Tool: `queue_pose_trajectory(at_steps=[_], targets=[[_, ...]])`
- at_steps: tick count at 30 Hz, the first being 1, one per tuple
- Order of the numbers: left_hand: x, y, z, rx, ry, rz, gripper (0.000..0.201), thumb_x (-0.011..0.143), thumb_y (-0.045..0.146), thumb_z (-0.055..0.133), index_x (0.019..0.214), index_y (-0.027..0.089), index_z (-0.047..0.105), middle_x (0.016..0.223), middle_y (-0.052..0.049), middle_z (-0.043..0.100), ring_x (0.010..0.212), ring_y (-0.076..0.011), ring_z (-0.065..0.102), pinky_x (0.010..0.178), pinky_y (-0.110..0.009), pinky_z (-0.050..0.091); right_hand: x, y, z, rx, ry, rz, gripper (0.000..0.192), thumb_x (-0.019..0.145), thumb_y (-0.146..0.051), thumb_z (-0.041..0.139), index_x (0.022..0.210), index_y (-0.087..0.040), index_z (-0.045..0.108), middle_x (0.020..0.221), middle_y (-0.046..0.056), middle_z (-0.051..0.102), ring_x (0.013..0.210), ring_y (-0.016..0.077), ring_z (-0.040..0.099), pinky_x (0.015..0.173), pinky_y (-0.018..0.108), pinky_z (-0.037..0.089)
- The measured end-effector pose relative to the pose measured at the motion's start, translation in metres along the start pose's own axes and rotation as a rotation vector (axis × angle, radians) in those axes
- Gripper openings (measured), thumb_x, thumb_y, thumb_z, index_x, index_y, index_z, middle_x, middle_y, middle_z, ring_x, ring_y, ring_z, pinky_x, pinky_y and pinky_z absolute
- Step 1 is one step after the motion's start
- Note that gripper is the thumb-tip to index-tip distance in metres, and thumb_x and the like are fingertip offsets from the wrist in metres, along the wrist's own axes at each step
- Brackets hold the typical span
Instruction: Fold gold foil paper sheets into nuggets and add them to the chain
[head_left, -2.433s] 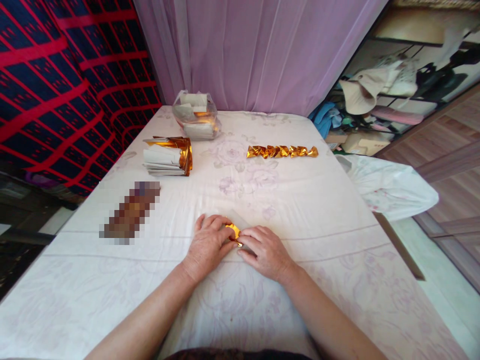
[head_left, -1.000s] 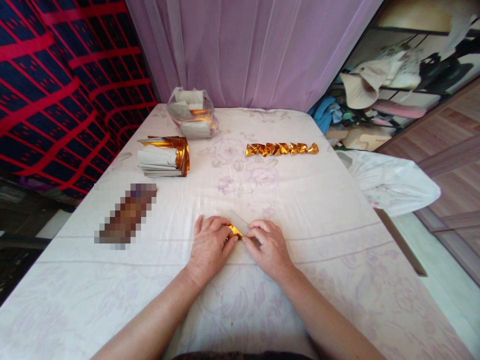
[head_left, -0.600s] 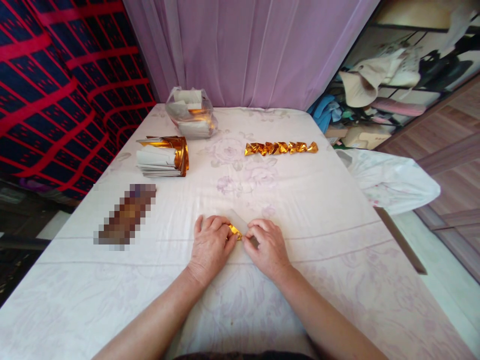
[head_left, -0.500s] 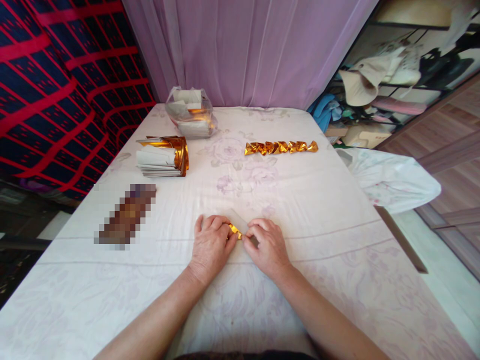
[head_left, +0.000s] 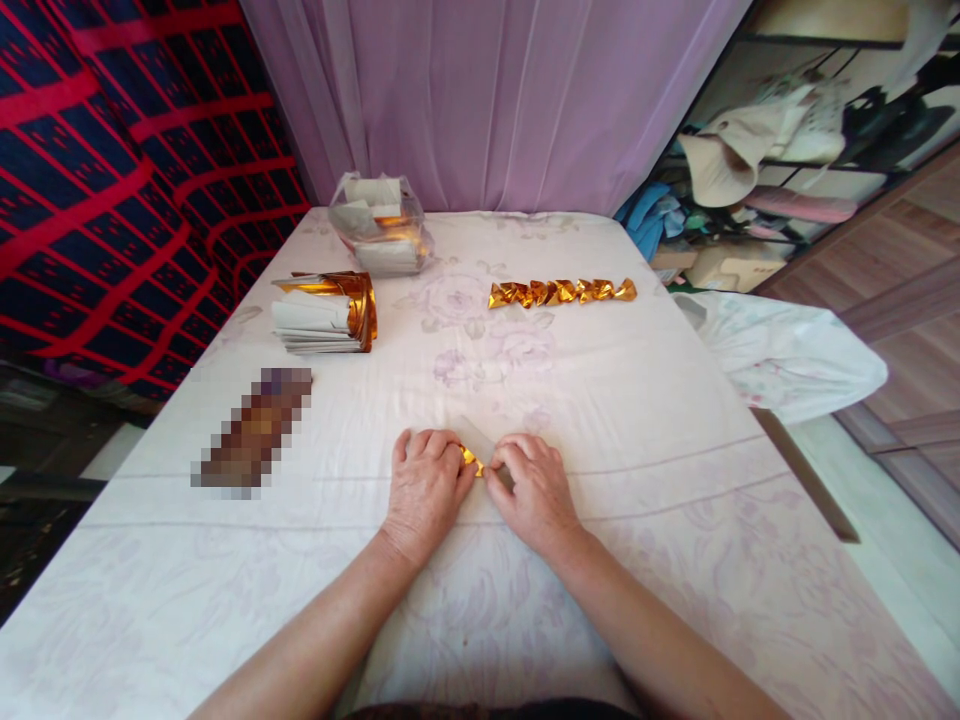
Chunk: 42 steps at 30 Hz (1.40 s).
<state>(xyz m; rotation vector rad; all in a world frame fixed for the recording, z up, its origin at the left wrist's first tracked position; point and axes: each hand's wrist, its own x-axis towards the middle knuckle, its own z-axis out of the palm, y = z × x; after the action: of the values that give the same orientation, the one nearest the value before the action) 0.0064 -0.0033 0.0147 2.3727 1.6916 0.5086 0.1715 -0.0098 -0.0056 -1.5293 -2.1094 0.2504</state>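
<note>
A fold is being pressed into a small sheet of gold-foil paper with a pale backing (head_left: 472,448), lying flat on the white floral tablecloth (head_left: 637,400) near the front edge. The left hand (head_left: 425,487) and right hand (head_left: 531,487) pinch it between curled fingertips, both clenched on it. Next, I judge, comes a firm crease without slipping.

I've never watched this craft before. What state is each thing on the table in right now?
gold foil paper: flat on the cloth, pinched between both hands, mostly hidden.
left hand: fingers curled, pressing the paper.
right hand: fingers curled on the paper.
folded gold pieces: finished, lying in a row.
paper stack: piled, unfolded.
plastic bag: open, holding papers.
</note>
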Motion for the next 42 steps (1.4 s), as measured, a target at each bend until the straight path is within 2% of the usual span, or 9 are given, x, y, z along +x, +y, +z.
queue_pose_trajectory(at_steps=[6, 11, 15, 18, 23, 30, 33, 37, 42], targets=[[0.000, -0.001, 0.002, 0.022, 0.001, -0.014, 0.013, 0.090, 0.029, 0.061, 0.080, 0.020, 0.062, 0.101, -0.006, 0.066, 0.099, -0.0262, 0.055, 0.100, -0.050, 0.035, 0.000, -0.002, -0.002, 0.002, -0.042, -0.033, 0.008, 0.085, -0.015, 0.061, 0.085, -0.023, 0.063, 0.094, 0.002, 0.062, 0.092, 0.0199, 0.054, 0.077, 0.034, 0.033], [0.001, -0.003, 0.003, -0.038, 0.015, -0.038, 0.012, 0.089, 0.028, 0.062, 0.080, 0.022, 0.058, 0.090, -0.003, 0.062, 0.095, -0.0241, 0.054, 0.095, -0.045, 0.036, 0.001, -0.003, -0.003, -0.010, -0.042, -0.033, 0.010, 0.084, -0.013, 0.061, 0.083, -0.023, 0.064, 0.094, 0.002, 0.062, 0.091, 0.0198, 0.054, 0.077, 0.034, 0.033], [0.003, -0.006, 0.003, -0.083, 0.005, -0.051, 0.012, 0.089, 0.028, 0.061, 0.078, 0.022, 0.058, 0.089, -0.002, 0.061, 0.095, -0.0236, 0.053, 0.093, -0.044, 0.035, 0.004, -0.006, -0.003, -0.012, -0.045, -0.020, 0.003, 0.085, -0.022, 0.065, 0.083, -0.023, 0.065, 0.093, 0.003, 0.062, 0.091, 0.0203, 0.054, 0.077, 0.035, 0.033], [0.004, -0.009, 0.004, -0.098, -0.018, -0.048, 0.010, 0.089, 0.027, 0.059, 0.080, 0.023, 0.059, 0.091, -0.002, 0.062, 0.096, -0.0236, 0.053, 0.091, -0.044, 0.035, 0.005, -0.006, -0.002, -0.015, -0.048, 0.004, 0.007, 0.085, -0.028, 0.068, 0.082, -0.023, 0.065, 0.091, 0.003, 0.061, 0.091, 0.0207, 0.054, 0.076, 0.035, 0.033], [0.006, -0.012, 0.001, -0.137, -0.065, -0.042, 0.007, 0.088, 0.024, 0.059, 0.082, 0.023, 0.062, 0.095, -0.002, 0.063, 0.098, -0.0233, 0.053, 0.091, -0.044, 0.035, 0.005, -0.002, -0.001, 0.032, -0.060, 0.025, 0.003, 0.084, -0.022, 0.067, 0.083, -0.024, 0.065, 0.093, 0.002, 0.061, 0.093, 0.0203, 0.055, 0.078, 0.034, 0.034], [0.007, -0.015, -0.004, -0.156, -0.113, -0.034, 0.007, 0.088, 0.021, 0.057, 0.084, 0.024, 0.063, 0.100, -0.002, 0.065, 0.101, -0.0225, 0.054, 0.092, -0.044, 0.033, 0.004, 0.004, -0.002, 0.103, -0.091, 0.010, 0.010, 0.085, -0.015, 0.062, 0.086, -0.024, 0.066, 0.096, 0.002, 0.063, 0.095, 0.0195, 0.056, 0.080, 0.034, 0.034], [0.007, -0.018, -0.006, -0.159, -0.129, -0.020, 0.007, 0.087, 0.021, 0.057, 0.086, 0.024, 0.063, 0.101, -0.002, 0.065, 0.102, -0.0229, 0.054, 0.092, -0.044, 0.033, 0.001, 0.000, -0.002, 0.064, -0.057, -0.039, 0.013, 0.086, -0.013, 0.061, 0.087, -0.024, 0.067, 0.097, 0.002, 0.064, 0.094, 0.0190, 0.055, 0.080, 0.035, 0.034], [0.005, -0.026, -0.010, -0.228, -0.161, 0.057, 0.014, 0.083, 0.015, 0.057, 0.092, 0.025, 0.062, 0.107, -0.001, 0.066, 0.105, -0.0211, 0.055, 0.094, -0.041, 0.033, -0.005, -0.007, -0.004, -0.097, -0.017, -0.151, 0.017, 0.089, -0.013, 0.060, 0.094, -0.026, 0.070, 0.097, 0.003, 0.066, 0.092, 0.0197, 0.053, 0.077, 0.035, 0.035], [-0.002, -0.026, -0.005, -0.231, -0.072, 0.042, 0.015, 0.082, 0.014, 0.057, 0.091, 0.025, 0.060, 0.104, -0.001, 0.068, 0.105, -0.0212, 0.057, 0.094, -0.040, 0.035, -0.009, -0.008, -0.001, -0.186, -0.074, -0.291, 0.019, 0.092, -0.012, 0.057, 0.102, -0.024, 0.070, 0.094, 0.005, 0.067, 0.083, 0.0195, 0.054, 0.073, 0.034, 0.043]])
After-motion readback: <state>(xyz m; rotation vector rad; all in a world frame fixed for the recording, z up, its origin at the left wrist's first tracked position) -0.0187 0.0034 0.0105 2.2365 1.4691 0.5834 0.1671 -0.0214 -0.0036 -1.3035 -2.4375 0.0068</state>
